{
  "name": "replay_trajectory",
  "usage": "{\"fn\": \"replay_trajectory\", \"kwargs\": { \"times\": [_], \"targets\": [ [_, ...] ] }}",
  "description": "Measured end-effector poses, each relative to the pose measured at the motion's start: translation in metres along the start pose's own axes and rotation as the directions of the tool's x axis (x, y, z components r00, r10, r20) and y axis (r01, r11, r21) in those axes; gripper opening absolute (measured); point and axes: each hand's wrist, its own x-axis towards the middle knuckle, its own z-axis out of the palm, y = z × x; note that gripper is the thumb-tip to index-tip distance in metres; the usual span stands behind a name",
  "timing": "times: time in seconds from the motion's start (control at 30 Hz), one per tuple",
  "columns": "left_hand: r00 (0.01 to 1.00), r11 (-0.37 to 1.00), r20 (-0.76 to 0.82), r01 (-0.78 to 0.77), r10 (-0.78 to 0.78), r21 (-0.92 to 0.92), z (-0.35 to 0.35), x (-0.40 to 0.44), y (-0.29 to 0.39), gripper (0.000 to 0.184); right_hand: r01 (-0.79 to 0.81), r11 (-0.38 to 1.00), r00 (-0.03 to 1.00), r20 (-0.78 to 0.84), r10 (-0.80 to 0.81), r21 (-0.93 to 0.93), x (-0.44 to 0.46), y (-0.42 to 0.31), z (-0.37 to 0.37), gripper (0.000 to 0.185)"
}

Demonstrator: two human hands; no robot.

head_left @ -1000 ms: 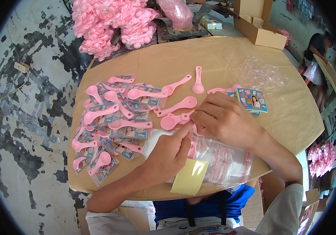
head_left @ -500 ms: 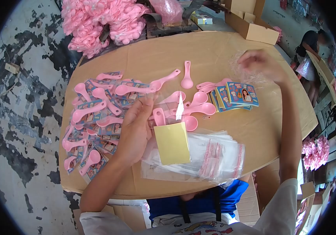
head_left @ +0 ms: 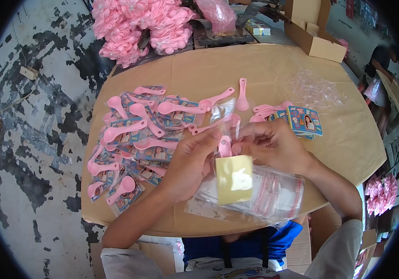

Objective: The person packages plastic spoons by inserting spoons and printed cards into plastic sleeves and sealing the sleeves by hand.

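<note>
My left hand (head_left: 192,162) pinches the upper edge of a clear plastic bag. In the bag are a yellow card (head_left: 234,180) and a pink spoon (head_left: 225,146), whose handle end shows above the card. At the bag's right side is my right hand (head_left: 274,146), its fingers closed on the flap. Under the bag lie flat clear bags (head_left: 278,193). Packed pink spoons with blue cards (head_left: 153,146) form a pile to the left. A loose spoon (head_left: 242,95) lies above my hands, and a stack of printed cards (head_left: 305,122) is at the right.
Thin clear strips (head_left: 318,90) lie in a heap on the brown table cover (head_left: 190,67). Bundles of pink spoons (head_left: 139,28) stand beyond the far left edge, an open carton (head_left: 322,46) at the far right. A person (head_left: 380,65) is at the right.
My right hand has come back from the heap of thin strips to the bag. My left hand has moved right and down with the bag, whose yellow card moved with it.
</note>
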Motion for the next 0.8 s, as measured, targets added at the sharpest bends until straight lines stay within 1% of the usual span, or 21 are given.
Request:
{"fn": "replay_trajectory", "kwargs": {
  "times": [0.03, 0.07, 0.1, 0.2, 0.3, 0.37, 0.43, 0.5, 0.57, 0.6, 0.7, 0.8],
  "targets": [
    [1.000, 1.000, 0.019, 0.007, -0.006, -0.025, 0.001, 0.000, 0.000, 0.033, 0.005, 0.995, 0.999, -0.047, 0.000, 0.101, 0.002, 0.007, 0.001, 0.025],
    [1.000, 1.000, 0.018, -0.013, 0.013, -0.005, 0.000, 0.000, -0.002, 0.034, 0.014, 0.979, 0.996, -0.092, 0.005, 0.201, 0.004, 0.012, 0.002, 0.025],
    [0.999, 0.999, 0.017, -0.033, 0.032, 0.017, -0.002, 0.001, -0.006, 0.035, 0.004, 0.976, 0.994, -0.106, 0.019, 0.219, 0.004, 0.011, 0.001, 0.024],
    [0.998, 0.994, 0.010, -0.066, 0.065, 0.088, -0.005, 0.002, -0.011, 0.038, -0.068, 0.992, 0.996, -0.046, 0.073, 0.104, 0.002, 0.003, -0.001, 0.024],
    [0.997, 0.991, 0.048, -0.058, 0.052, 0.118, -0.008, 0.001, -0.009, 0.038, -0.043, 0.998, 0.999, -0.009, 0.043, -0.036, 0.001, -0.003, -0.003, 0.024],
    [0.997, 0.988, 0.068, -0.050, 0.040, 0.147, -0.005, -0.001, -0.006, 0.037, 0.171, 0.982, 0.985, 0.037, -0.168, -0.082, 0.005, 0.015, -0.008, 0.025],
    [0.996, 0.987, 0.081, -0.055, 0.043, 0.154, -0.010, -0.001, -0.008, 0.038, 0.206, 0.978, 0.978, 0.027, -0.205, -0.045, 0.005, 0.016, -0.007, 0.026],
    [0.994, 0.986, 0.080, -0.087, 0.077, 0.141, -0.013, 0.001, -0.005, 0.036, 0.070, 0.994, 0.997, -0.037, -0.067, 0.082, 0.002, 0.004, -0.002, 0.026],
    [0.989, 0.985, 0.060, -0.139, 0.134, 0.101, -0.015, 0.004, 0.001, 0.033, -0.025, 0.980, 0.997, -0.067, 0.039, 0.199, 0.002, 0.005, -0.004, 0.026],
    [0.988, 0.981, 0.069, -0.147, 0.140, 0.127, -0.014, 0.004, 0.004, 0.031, -0.071, 0.964, 0.993, -0.077, 0.094, 0.257, 0.003, 0.007, -0.005, 0.026],
    [0.984, 0.967, 0.087, -0.170, 0.156, 0.190, -0.014, 0.003, 0.010, 0.026, 0.056, 0.961, 0.989, -0.147, -0.017, 0.271, 0.004, 0.011, -0.008, 0.025],
    [0.981, 0.955, 0.097, -0.185, 0.166, 0.233, -0.018, 0.004, 0.007, 0.020, 0.098, 0.982, 0.983, -0.170, -0.070, 0.163, 0.002, 0.016, -0.007, 0.024]
  ]
}}
